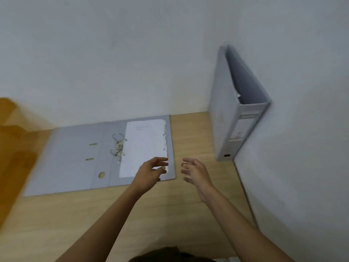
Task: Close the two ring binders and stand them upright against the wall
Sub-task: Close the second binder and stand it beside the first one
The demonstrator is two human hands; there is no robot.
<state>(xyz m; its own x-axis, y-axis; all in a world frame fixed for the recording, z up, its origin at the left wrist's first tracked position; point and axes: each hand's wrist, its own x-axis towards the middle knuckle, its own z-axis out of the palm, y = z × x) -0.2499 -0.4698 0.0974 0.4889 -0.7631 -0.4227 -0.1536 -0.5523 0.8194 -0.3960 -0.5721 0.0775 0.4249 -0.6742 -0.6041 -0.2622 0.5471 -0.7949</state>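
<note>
Currently your left hand [149, 174] hovers spread and empty over the open binder [75, 159] lying flat on the table [192, 133] at 10 o'clock; your right hand [194, 173] is likewise spread, empty. Closed binder [236, 110] stands upright against the wall [113, 53] at 2 o'clock.

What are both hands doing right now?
Left hand: open, empty, over the flat binder.
Right hand: open, empty, above the table.
</note>
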